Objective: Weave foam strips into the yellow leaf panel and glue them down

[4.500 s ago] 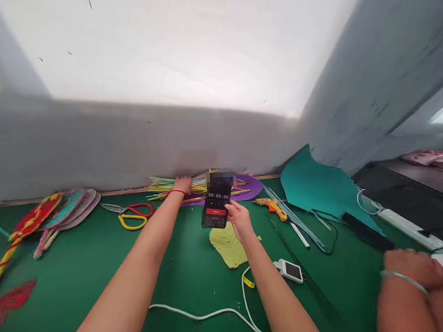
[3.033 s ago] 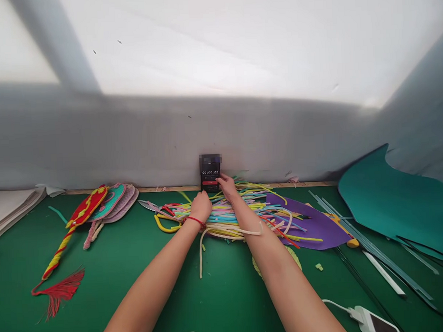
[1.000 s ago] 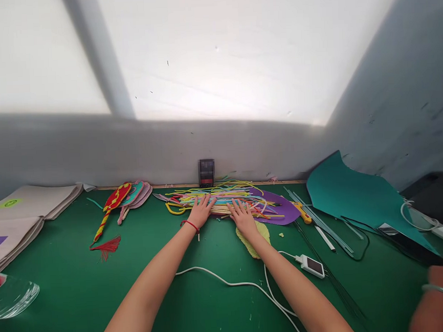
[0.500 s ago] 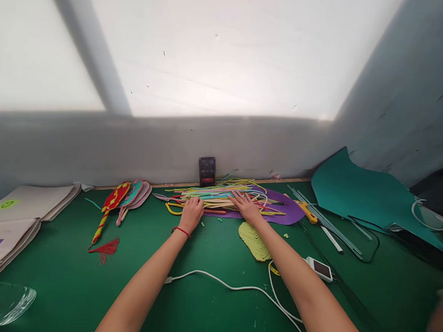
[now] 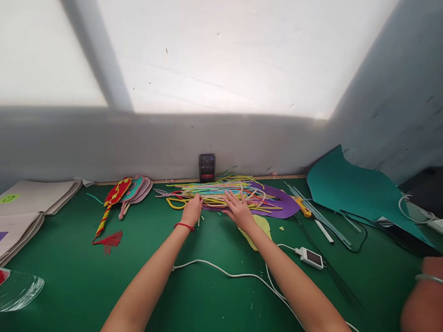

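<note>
A loose pile of long, thin, many-coloured strips (image 5: pixel 215 191) lies across the far middle of the table, partly over a purple sheet (image 5: pixel 287 206). At the pile's near left edge is my left hand (image 5: pixel 192 211), its fingers pinched together; a short pale strip (image 5: pixel 198 222) shows just below them. My right hand (image 5: pixel 239 211) rests on the near side of the pile with its fingers spread, gripping nothing. Scissors (image 5: pixel 168 193) lie beside the pile's left end, partly covered. Under my right wrist is a yellow-green ridged piece (image 5: pixel 261 229).
Decorated fans (image 5: pixel 119 191) lie left, near stacked boards (image 5: pixel 35 196) and a clear container (image 5: pixel 21 288). To the right are a yellow-handled tool (image 5: pixel 303 207), translucent sticks (image 5: pixel 324 220), a teal sheet (image 5: pixel 354 189), a charger (image 5: pixel 311 258) with white cable, and another person's hand (image 5: pixel 428 294).
My left hand has drawn slightly off the pile, and its fingers have closed. My right hand has shifted a little left with fingers spread. The other person's hand has come further into view.
</note>
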Demonstrator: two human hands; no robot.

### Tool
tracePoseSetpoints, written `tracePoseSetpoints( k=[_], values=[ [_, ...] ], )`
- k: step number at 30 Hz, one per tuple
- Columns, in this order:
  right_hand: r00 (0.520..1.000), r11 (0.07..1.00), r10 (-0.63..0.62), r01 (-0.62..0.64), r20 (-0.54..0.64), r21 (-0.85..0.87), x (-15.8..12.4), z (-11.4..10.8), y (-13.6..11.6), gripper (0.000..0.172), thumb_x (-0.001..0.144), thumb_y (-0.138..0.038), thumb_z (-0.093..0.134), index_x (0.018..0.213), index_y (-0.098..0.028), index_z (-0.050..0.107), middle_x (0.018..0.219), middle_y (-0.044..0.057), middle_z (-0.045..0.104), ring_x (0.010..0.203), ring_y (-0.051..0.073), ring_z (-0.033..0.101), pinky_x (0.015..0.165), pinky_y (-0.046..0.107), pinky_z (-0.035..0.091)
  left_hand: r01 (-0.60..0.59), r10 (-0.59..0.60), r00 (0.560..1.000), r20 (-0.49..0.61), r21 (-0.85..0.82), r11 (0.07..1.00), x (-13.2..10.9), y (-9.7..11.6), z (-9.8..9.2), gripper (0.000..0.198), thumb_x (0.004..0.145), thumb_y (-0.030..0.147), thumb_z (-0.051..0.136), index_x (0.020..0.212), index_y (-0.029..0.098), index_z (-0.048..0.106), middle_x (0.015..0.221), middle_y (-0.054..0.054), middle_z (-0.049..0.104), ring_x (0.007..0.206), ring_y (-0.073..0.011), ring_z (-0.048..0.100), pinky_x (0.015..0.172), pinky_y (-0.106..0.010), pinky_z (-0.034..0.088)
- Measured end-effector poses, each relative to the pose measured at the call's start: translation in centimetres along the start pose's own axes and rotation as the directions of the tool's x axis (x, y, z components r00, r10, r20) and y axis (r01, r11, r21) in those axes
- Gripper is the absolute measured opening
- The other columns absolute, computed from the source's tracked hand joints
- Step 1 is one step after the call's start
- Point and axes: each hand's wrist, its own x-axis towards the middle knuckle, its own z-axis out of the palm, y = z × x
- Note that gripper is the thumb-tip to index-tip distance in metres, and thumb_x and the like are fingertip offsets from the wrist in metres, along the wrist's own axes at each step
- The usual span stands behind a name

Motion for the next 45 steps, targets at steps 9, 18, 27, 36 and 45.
tracePoseSetpoints(
  k=[9,18,27,36,45],
  values=[
    [0.992,0.98,0.125,-0.118,-0.034,0.162,2.2,0.3,-3.5,0.041,0.094,-0.022,0.03,0.133,-0.016,0.041,0.133,0.007,0.049,0.127,0.019,0.038,0.11,0.044,0.018,-0.037,0.028,0.999,-0.038,-0.243,0.969,-1.9,0.4,-1.5,0.021,0.091,0.024,0.022,0.095,0.019,0.042,0.069,0.001,0.055,0.051,-0.0112,0.053,0.048,-0.022,0.038],
    [0.983,0.97,0.162,-0.175,0.089,0.169,2.2,0.7,-1.4,0.033,0.092,-0.021,0.037,0.115,-0.02,0.06,0.086,0.008,0.068,0.084,0.018,0.06,0.085,0.032,0.041,-0.067,0.069,0.998,0.004,-0.16,0.985,-3.2,-1.4,-2.8,0.014,0.087,0.026,0.037,0.087,0.022,0.051,0.076,-0.001,0.061,0.067,-0.0157,0.055,0.059,-0.024,0.037],
    [0.97,0.969,0.036,-0.093,0.241,0.228,-2.5,0.6,-1.3,0.033,0.09,-0.042,0.042,0.111,-0.027,0.062,0.088,0.004,0.06,0.075,0.014,0.058,0.063,0.021,0.04,-0.163,0.167,0.978,0.122,-0.044,0.986,-5.0,-2.4,-0.2,0.019,0.089,0.027,0.035,0.084,0.023,0.053,0.082,-0.001,0.058,0.07,-0.0155,0.053,0.058,-0.023,0.033],
    [0.964,0.966,0.105,-0.157,0.244,0.204,-1.3,3.2,1.4,0.027,0.092,-0.021,0.033,0.099,-0.018,0.059,0.096,0.006,0.056,0.077,0.014,0.055,0.058,0.02,0.036,-0.199,0.199,0.972,0.127,-0.012,0.98,-5.2,-3.1,2.0,0.023,0.092,0.03,0.031,0.088,0.023,0.052,0.089,-0.001,0.056,0.07,-0.0142,0.054,0.061,-0.022,0.036],
    [0.961,0.937,0.1,-0.178,0.258,0.301,0.7,-0.2,1.0,0.029,0.092,-0.035,0.037,0.097,-0.022,0.062,0.094,0.004,0.058,0.077,0.011,0.055,0.065,0.02,0.037,-0.21,0.217,0.972,0.091,-0.081,0.974,-3.1,-2.9,-1.5,0.016,0.086,0.026,0.044,0.087,0.022,0.059,0.087,-0.002,0.059,0.077,-0.016,0.056,0.067,-0.023,0.041]
  ],
)
